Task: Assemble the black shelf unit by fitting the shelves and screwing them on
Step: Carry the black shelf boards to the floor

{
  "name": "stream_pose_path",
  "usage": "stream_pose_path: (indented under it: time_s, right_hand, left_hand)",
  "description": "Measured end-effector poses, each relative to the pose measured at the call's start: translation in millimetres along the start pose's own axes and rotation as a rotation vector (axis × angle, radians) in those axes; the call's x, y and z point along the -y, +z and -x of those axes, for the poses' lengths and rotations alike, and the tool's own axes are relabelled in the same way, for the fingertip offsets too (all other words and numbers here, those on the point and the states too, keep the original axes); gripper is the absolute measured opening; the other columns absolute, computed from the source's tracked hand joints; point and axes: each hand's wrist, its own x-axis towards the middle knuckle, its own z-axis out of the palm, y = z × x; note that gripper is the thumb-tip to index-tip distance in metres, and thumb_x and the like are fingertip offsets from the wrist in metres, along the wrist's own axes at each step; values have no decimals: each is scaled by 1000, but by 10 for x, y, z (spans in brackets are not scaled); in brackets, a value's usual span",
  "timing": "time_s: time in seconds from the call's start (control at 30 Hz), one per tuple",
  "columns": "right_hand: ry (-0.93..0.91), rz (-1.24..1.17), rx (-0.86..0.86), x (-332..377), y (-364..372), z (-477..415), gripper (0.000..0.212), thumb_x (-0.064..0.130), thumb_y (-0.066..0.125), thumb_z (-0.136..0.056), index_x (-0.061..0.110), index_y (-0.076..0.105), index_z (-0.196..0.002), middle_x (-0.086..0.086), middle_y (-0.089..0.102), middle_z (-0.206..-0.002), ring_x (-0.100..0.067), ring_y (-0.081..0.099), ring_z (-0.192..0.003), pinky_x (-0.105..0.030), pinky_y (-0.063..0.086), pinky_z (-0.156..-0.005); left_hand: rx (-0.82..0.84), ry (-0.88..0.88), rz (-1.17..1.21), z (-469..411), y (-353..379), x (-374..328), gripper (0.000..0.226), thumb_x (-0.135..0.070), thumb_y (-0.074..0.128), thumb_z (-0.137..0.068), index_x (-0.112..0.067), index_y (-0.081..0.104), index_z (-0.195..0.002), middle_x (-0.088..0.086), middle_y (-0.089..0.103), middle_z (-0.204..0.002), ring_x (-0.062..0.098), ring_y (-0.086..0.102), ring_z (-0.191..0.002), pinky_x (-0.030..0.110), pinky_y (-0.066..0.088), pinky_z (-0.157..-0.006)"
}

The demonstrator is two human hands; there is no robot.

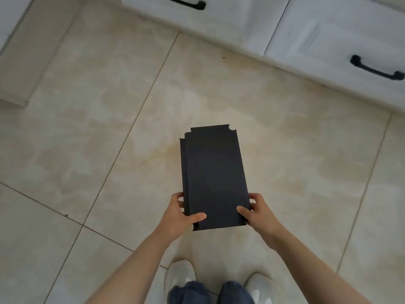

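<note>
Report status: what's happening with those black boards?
Left hand, right hand grip black shelf boards at near end. Stack held over tile floor. Nothing blocking.

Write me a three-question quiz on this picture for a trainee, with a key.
1. True or false: the black shelf boards lie flat on the tiled floor.
2. What grips the boards? A: the left hand alone. B: the right hand alone. C: both hands, at the near end.
3. Fill in: the drawer handle at the right is ____ in colour.
Key: 1 false, they are held up above the floor. 2 C. 3 black.
</note>
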Motion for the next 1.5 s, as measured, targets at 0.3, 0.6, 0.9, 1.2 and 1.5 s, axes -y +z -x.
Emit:
stream_pose_path:
  time_s: [0.3,0.6,0.9,1.2,1.5]
  right_hand:
    - [-7,65,-40,79,76,-618,34,9,59,-97,19,41,-124,-5,59,-119,-10,62,-96,-18,53,-61]
    - [-22,333,-176,73,207,-693,49,9,64,-94,10,45,-140,-12,57,-136,-26,60,-108,-35,52,-88]
    - [112,509,-109,237,125,-508,51,17,53,-100,4,38,-146,-15,50,-144,-32,52,-126,-32,42,-96]
    - [45,831,-83,891,-82,683,44,19,46,-101,7,42,-143,-13,57,-136,-29,55,-121,-25,40,-87]
    - [-261,1210,2,2098,28,2449,35,20,43,-100,8,47,-134,-14,56,-133,-33,53,-122,-35,44,-93]
  left_hand:
    - [-45,-4,-41,-557,-2,-13,90,-27,87,-79,-22,30,-148,-3,56,-129,24,59,-121,43,50,-105]
    - [-110,-58,-217,-666,192,-87,85,-14,88,-76,-7,40,-146,10,56,-142,30,53,-131,36,45,-103]
    - [-27,-34,-301,-457,100,-111,77,-19,78,-88,-11,33,-150,10,51,-145,27,51,-131,31,43,-104]
    - [-66,34,-468,750,-409,-703,45,-32,49,-105,-13,45,-145,8,57,-139,24,56,-123,31,46,-99]
    - [-357,150,-596,2552,-970,-1556,30,-26,46,-101,-19,59,-127,2,70,-120,28,63,-108,31,44,-75]
